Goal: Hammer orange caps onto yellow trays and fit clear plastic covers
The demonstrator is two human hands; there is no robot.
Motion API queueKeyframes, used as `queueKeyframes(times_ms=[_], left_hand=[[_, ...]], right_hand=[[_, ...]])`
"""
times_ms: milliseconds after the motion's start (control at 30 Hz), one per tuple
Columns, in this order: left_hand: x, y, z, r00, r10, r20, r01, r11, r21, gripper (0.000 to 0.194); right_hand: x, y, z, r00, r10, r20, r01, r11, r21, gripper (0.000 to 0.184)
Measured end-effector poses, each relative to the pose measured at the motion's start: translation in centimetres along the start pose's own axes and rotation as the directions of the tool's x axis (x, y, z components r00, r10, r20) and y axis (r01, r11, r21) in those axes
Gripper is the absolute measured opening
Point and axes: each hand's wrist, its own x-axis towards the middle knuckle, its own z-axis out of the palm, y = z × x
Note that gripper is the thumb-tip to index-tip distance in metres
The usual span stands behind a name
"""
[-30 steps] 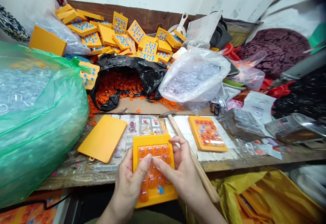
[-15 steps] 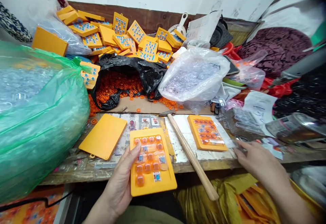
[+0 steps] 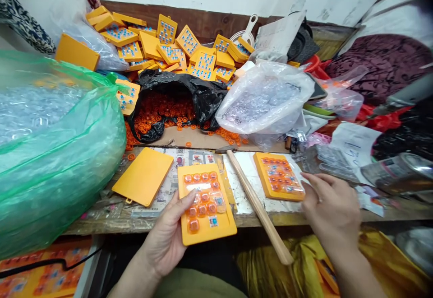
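Observation:
My left hand [image 3: 171,228] grips a yellow plastic panel [image 3: 221,230] by its left side, thumb on its face. Orange rings with clear covers fill most of its key places; near the bottom one blue-centred spot is bare. My right hand [image 3: 333,207] is beside the right edge of a second yellow panel [image 3: 262,176], which lies on the bench with rings and covers fitted. Its thumb and fingers are pinched together; whatever they hold is hidden. Between the panels lies a hammer [image 3: 259,207] with a wooden handle. A third yellow panel [image 3: 144,176] rests face down at left.
A green bag [image 3: 84,162] of clear pieces bulges at left. Behind are a black bag [image 3: 206,95] spilling orange rings, a white bag [image 3: 233,115] of clear covers and heaped yellow panels [image 3: 152,45]. A metal can [image 3: 395,171] lies at right.
My right hand has moved left from the bench's right side to the second panel's edge, its fingers closing together. The held panel has risen slightly in view.

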Motion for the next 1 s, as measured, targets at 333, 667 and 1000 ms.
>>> queueKeyframes(times_ms=[333, 667, 1000], left_hand=[[0.2, 0.5, -0.5, 0.999, 0.028, 0.019, -0.029, 0.998, 0.051, 0.075], [-0.3, 0.6, -1.4, 0.992, 0.054, 0.117, -0.071, 0.987, 0.146, 0.083], [-0.4, -0.5, -0.5, 0.962, 0.193, 0.19, -0.249, 0.908, 0.337, 0.071]], right_hand=[[-1.2, 4.1, 1.7, 0.941, 0.156, 0.301, -0.138, 0.987, -0.078, 0.047], [-0.3, 0.8, -0.4, 0.954, 0.298, 0.031, -0.299, 0.934, 0.196, 0.042], [-5.8, -13.2, -4.3, 0.897, -0.342, 0.281, -0.162, 0.337, 0.927, 0.006]])
